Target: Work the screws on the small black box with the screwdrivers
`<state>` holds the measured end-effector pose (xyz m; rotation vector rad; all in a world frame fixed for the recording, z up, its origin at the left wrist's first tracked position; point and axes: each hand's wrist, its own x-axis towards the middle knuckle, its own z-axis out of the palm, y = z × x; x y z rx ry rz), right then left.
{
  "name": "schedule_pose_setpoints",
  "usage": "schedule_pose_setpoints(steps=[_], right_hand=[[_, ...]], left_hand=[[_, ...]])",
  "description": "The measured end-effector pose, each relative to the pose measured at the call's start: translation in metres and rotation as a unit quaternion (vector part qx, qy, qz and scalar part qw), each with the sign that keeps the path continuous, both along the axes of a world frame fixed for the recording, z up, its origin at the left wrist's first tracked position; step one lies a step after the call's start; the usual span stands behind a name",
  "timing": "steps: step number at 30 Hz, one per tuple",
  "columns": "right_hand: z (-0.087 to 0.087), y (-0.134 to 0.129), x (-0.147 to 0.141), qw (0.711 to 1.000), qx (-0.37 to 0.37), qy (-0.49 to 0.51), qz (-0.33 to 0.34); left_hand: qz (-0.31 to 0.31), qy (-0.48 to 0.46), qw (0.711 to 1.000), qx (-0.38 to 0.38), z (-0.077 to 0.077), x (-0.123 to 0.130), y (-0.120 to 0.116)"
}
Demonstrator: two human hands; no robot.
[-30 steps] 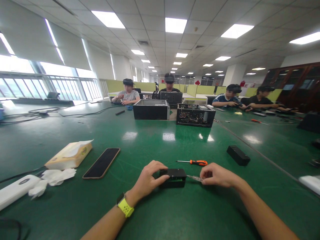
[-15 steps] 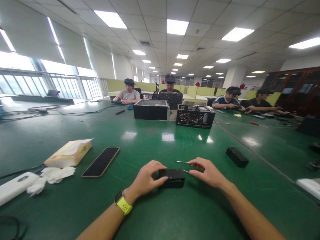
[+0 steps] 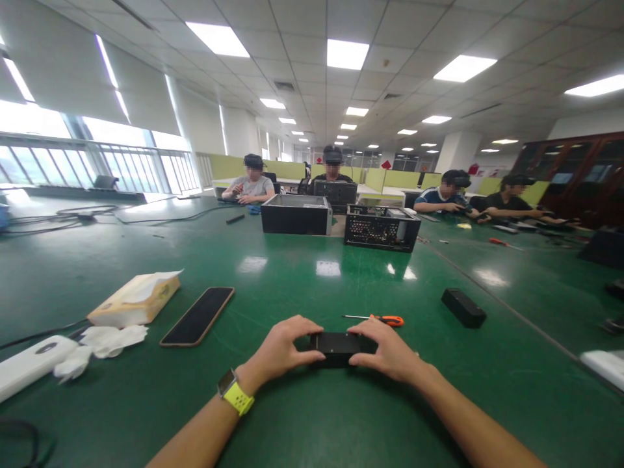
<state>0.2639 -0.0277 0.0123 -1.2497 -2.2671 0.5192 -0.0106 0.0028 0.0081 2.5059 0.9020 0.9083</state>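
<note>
The left hand [image 3: 287, 344] grips the left end of a small black box [image 3: 335, 348], its thumb on the near face and its fingers at the far edge, parted by no more than the box's depth. The right hand [image 3: 390, 351] clasps the opposite end in the same manner, though how firmly either one presses cannot be told. The box lies flat on the green table [image 3: 312, 416] between the two hands, with an orange-handled screwdriver [image 3: 390, 321] just beyond the right hand and a second black case [image 3: 464, 308] well apart to the right.
</note>
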Motion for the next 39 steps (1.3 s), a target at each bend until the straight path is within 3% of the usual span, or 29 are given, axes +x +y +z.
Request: schedule_pose_setpoints(steps=[8, 13, 16, 21, 23, 26, 34, 39], right_hand=[[-0.006, 0.000, -0.007, 0.999, 0.001, 0.037, 0.000], [0.004, -0.001, 0.005, 0.998, 0.001, 0.070, -0.005], [0.006, 0.010, 0.036, 0.981, 0.013, 0.109, -0.160], [-0.003, 0.035, 0.102, 0.898, 0.055, 0.101, -0.425], [-0.009, 0.042, 0.121, 0.864, 0.061, 0.080, -0.494], [-0.019, 0.049, 0.136, 0.835, 0.040, 0.050, -0.546], [-0.020, 0.052, 0.139, 0.825, 0.017, 0.024, -0.564], [-0.027, 0.052, 0.128, 0.891, -0.007, 0.075, -0.448]], left_hand=[[0.008, 0.024, 1.000, -0.011, -0.002, 0.001, -0.002], [0.054, -0.056, 0.997, 0.020, -0.003, -0.001, 0.002], [0.084, -0.094, 0.992, 0.030, -0.004, -0.003, 0.005], [0.091, -0.075, 0.993, 0.022, -0.008, 0.000, 0.006], [0.090, -0.064, 0.994, 0.015, -0.009, 0.001, 0.006], [0.091, -0.055, 0.994, 0.010, -0.010, 0.002, 0.005], [0.118, -0.050, 0.992, 0.013, -0.011, 0.003, 0.005], [0.120, -0.049, 0.991, 0.009, -0.012, 0.003, 0.004]])
